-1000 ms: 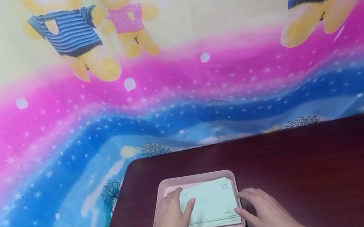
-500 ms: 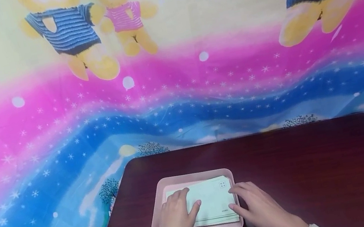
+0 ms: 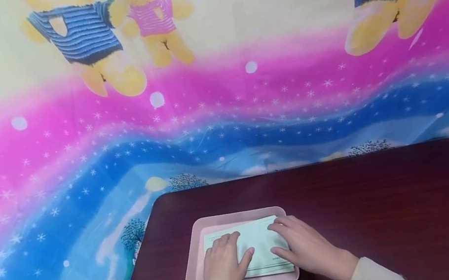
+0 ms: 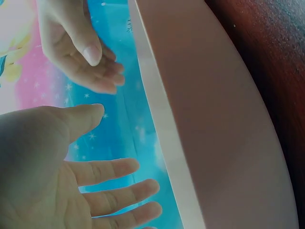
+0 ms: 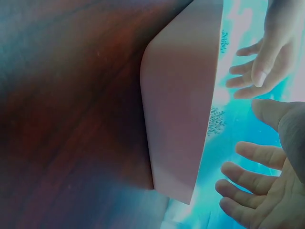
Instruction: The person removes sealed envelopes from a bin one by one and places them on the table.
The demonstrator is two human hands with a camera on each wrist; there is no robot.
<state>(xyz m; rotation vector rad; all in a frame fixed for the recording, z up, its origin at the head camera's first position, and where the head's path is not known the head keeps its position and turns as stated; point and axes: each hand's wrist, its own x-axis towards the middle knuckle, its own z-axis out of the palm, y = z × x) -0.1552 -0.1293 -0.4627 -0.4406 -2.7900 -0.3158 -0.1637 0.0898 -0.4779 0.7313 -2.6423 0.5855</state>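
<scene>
A stack of pale green envelopes point(image 3: 260, 241) lies inside a shallow pink tray point(image 3: 192, 260), its sheets slightly uneven along the near edge. Over the stack's left part is my left hand point(image 3: 223, 265), fingers loosely extended and thumb apart. My right hand point(image 3: 308, 247) reaches in over the tray's right side, its fingertips overlapping the envelopes in the head view. Both wrist views show the hands above the rim, nothing gripped: the left hand point(image 4: 102, 186) with spread fingers, the right hand point(image 5: 252, 186) with relaxed ones. The tray wall hides the envelopes there.
The tray stands on a dark reddish-brown table point(image 3: 381, 212), toward its near left. Behind the table hangs a cloth backdrop point(image 3: 217, 96) printed with teddy bears, snowflakes and pink and blue bands.
My right hand has moved left from beside the tray's right rim to over the envelopes. My left hand has shifted slightly right over the stack. The tray stays put.
</scene>
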